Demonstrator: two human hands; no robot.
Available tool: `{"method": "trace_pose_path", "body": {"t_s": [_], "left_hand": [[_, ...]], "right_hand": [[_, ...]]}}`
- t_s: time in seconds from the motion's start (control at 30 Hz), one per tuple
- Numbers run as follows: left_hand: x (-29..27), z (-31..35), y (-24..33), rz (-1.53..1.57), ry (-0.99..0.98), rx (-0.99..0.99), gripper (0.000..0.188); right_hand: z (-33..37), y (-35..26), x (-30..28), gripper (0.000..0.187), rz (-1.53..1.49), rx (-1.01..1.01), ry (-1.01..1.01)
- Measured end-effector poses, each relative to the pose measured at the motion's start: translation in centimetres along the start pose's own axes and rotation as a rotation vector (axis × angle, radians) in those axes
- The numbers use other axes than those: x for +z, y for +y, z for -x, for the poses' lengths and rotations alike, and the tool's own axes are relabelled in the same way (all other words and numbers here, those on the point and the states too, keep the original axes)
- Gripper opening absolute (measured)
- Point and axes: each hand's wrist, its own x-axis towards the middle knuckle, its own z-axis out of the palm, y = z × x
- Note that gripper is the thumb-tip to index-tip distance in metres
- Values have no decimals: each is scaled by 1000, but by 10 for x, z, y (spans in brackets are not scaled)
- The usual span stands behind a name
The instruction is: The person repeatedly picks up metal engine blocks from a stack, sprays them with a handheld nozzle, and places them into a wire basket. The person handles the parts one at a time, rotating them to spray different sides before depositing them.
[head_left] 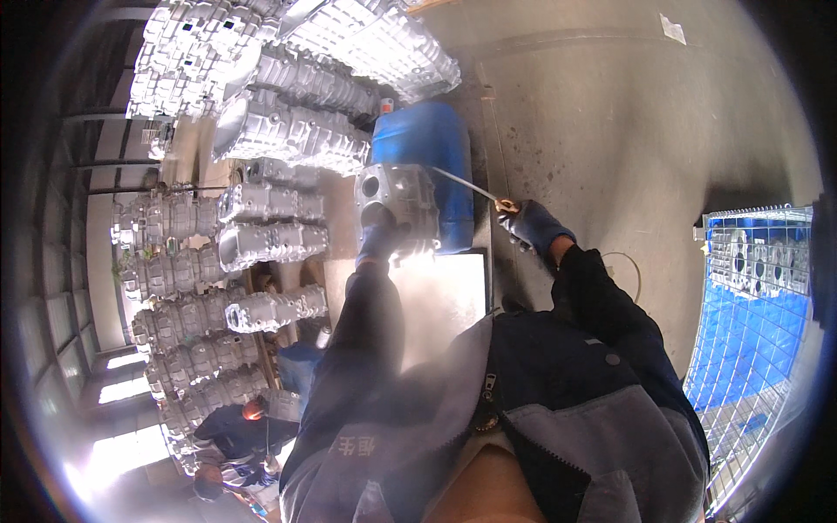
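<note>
Clenched round a rod (pixel 466 184), the right hand (pixel 530 225) points it leftward, its tip close to the casting (pixel 408 193). That casting sits left of this grip; the left hand (pixel 378 234) rests against it, though whether its fingers grasp cannot be told. Beyond, also leftward, stands a blue drum (pixel 420 131); other castings (pixel 275 242) lie farther left.

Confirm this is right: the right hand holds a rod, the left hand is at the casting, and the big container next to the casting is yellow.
Not quite: in the head view the container is blue. The right hand does hold a rod; the left hand is at the casting.
</note>
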Motion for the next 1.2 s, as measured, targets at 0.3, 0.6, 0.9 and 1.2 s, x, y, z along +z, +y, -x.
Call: {"method": "trace_pose_path", "body": {"t_s": [0.3,0.6,0.9,1.2], "left_hand": [[-20,-4,16,25,-85,-156,62],[-28,2,41,-17,41,-97,69],[-32,-1,48,-88,4,-195,58],[63,-92,-59,906,363,-481,35]], "right_hand": [[2,-16,-4,30,216,77,-43],[-13,-29,-21,30,293,143,-65],[-7,-5,-38,26,512,-120,-76],[6,-52,-42,31,885,-399,-55]]}}
